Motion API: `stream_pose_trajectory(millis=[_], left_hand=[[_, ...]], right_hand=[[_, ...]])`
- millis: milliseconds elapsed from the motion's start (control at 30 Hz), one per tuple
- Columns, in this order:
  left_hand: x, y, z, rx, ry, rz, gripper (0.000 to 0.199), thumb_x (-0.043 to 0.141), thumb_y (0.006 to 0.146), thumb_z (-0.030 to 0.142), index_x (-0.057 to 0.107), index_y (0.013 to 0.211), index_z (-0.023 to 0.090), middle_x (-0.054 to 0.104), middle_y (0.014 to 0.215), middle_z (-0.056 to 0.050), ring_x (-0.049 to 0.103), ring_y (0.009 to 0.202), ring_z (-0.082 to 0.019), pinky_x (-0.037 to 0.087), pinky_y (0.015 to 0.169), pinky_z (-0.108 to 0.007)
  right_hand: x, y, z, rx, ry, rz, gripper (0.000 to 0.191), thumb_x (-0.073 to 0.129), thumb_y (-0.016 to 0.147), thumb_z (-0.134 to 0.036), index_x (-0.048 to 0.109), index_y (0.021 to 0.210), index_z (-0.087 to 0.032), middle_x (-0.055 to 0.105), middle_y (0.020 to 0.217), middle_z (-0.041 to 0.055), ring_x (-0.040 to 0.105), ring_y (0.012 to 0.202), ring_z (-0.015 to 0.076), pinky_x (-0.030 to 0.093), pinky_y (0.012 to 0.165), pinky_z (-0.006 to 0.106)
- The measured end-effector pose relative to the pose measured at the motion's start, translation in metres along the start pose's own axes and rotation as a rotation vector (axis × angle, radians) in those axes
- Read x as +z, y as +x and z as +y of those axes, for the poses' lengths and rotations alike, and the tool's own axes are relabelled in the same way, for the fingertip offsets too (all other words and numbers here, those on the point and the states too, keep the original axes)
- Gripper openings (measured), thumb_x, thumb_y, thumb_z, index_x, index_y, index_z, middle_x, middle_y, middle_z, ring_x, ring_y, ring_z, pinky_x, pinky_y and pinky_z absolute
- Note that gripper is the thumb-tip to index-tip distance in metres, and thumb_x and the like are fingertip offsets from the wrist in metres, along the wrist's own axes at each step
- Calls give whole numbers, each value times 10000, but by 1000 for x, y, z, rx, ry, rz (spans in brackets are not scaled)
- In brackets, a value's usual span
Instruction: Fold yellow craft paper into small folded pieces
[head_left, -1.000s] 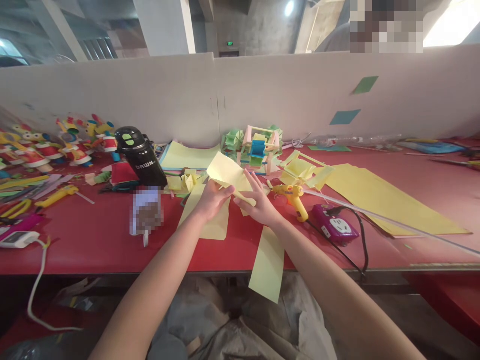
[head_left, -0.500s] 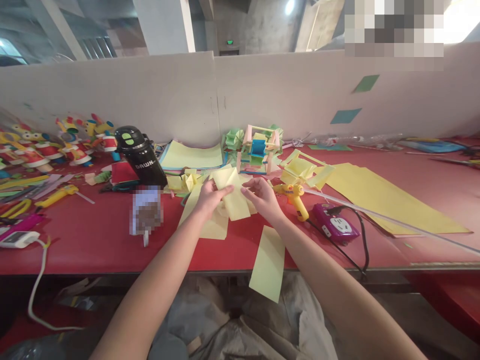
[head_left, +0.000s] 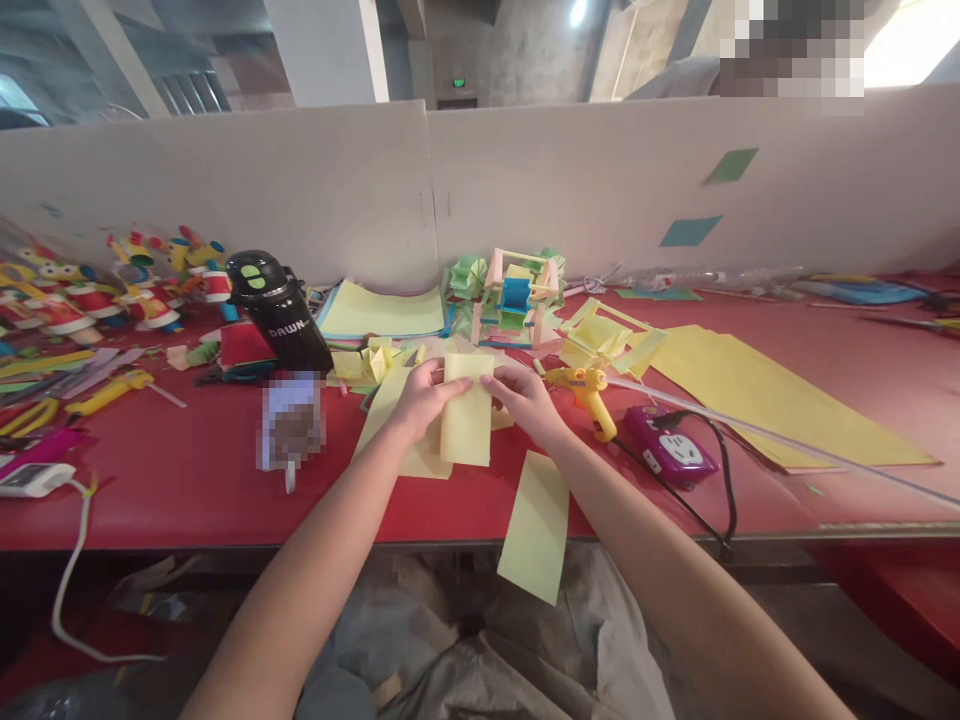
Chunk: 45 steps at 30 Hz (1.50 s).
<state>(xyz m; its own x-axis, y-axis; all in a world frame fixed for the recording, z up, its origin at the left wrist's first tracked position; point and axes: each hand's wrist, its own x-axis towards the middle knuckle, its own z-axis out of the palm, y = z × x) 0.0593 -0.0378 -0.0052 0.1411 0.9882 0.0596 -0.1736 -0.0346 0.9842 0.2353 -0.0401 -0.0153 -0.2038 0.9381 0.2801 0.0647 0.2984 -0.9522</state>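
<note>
A folded pale yellow paper (head_left: 467,425) hangs upright between my two hands above the red table. My left hand (head_left: 426,400) pinches its left side, thumb on the front face. On the right side, my right hand (head_left: 523,400) grips the same paper with its thumb near the upper edge. Behind and below lie more pale yellow sheets (head_left: 382,420), partly hidden by the held one. Another yellow sheet (head_left: 538,525) sticks out over the table's front edge, beside my right forearm.
A black bottle (head_left: 279,315) and a blurred-out upright object (head_left: 290,425) stand left. Right are a yellow glue gun (head_left: 590,395), a purple socket block (head_left: 671,447) and large yellow sheets (head_left: 780,400). Paper-and-stick models (head_left: 516,300) sit behind. A person is beyond the partition (head_left: 600,180).
The held paper has turned from tilted to upright and sits slightly lower. My right hand, beside it before, now has hold of its right side.
</note>
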Motion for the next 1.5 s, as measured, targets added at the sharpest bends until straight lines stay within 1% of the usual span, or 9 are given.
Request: stream_pose_trajectory(millis=[67, 133, 333, 500, 833, 1067, 1200, 1400, 1500], left_hand=[[0, -1, 0, -13, 14, -15, 495, 861, 621, 336, 675, 1037, 146, 746, 1011, -116, 711, 849, -251, 567, 730, -343], [0, -1, 1, -18, 19, -20, 485, 856, 628, 340, 678, 1036, 147, 748, 998, -109, 710, 833, -244, 566, 728, -341], [1, -2, 1, -22, 31, -28, 472, 854, 622, 342, 672, 1017, 157, 749, 977, -90, 708, 820, -238, 566, 741, -348], [1, -1, -1, -5, 56, -8, 452, 851, 623, 346, 674, 996, 163, 750, 966, -87, 707, 801, -234, 567, 727, -349], [2, -2, 2, -24, 39, -8, 539, 878, 562, 333, 663, 1028, 168, 757, 872, -77, 709, 758, -248, 569, 719, -381], [2, -1, 1, -39, 50, -2, 542, 873, 570, 344, 657, 1032, 160, 754, 868, -79, 709, 745, -247, 560, 700, -373], [3, -2, 2, -38, 56, 7, 522, 867, 572, 336, 663, 1022, 168, 753, 875, -74, 705, 749, -244, 554, 687, -357], [3, -3, 4, -30, 45, 6, 452, 851, 585, 311, 685, 982, 173, 748, 877, -64, 699, 765, -240, 550, 718, -357], [3, -3, 4, -30, 32, 4, 397, 835, 610, 333, 702, 951, 179, 740, 849, -54, 694, 761, -243, 540, 704, -346]], right_hand=[[0, 0, -1, -13, 40, 14, 383, 687, 790, -566, 633, 743, -190, 561, 653, -12, 514, 585, 118, 417, 572, 266], [-1, 0, -1, -11, 64, 36, 380, 688, 786, -565, 650, 765, -187, 569, 655, -7, 517, 585, 120, 432, 581, 273], [0, 0, 0, 18, 53, 83, 405, 702, 756, -585, 649, 722, -184, 563, 593, -5, 518, 565, 128, 452, 574, 282], [-1, 0, -1, 32, 52, 74, 389, 717, 752, -563, 658, 705, -181, 574, 588, -1, 532, 558, 128, 453, 568, 281], [-1, 2, 4, 21, 68, 121, 392, 711, 761, -564, 664, 746, -175, 587, 597, 1, 530, 562, 126, 460, 580, 280], [-2, 2, 5, 12, 71, 120, 398, 711, 768, -562, 640, 718, -173, 577, 596, -2, 526, 565, 121, 445, 577, 273], [-1, 2, 4, 1, 53, 121, 403, 706, 763, -572, 640, 708, -179, 575, 591, -2, 524, 562, 126, 448, 577, 280], [-1, 1, 0, 8, 52, 130, 368, 706, 764, -542, 636, 676, -192, 577, 589, 1, 530, 563, 132, 465, 592, 289], [-1, 0, -2, 7, 46, 135, 360, 703, 767, -531, 633, 653, -197, 573, 585, 2, 530, 565, 136, 467, 590, 292]])
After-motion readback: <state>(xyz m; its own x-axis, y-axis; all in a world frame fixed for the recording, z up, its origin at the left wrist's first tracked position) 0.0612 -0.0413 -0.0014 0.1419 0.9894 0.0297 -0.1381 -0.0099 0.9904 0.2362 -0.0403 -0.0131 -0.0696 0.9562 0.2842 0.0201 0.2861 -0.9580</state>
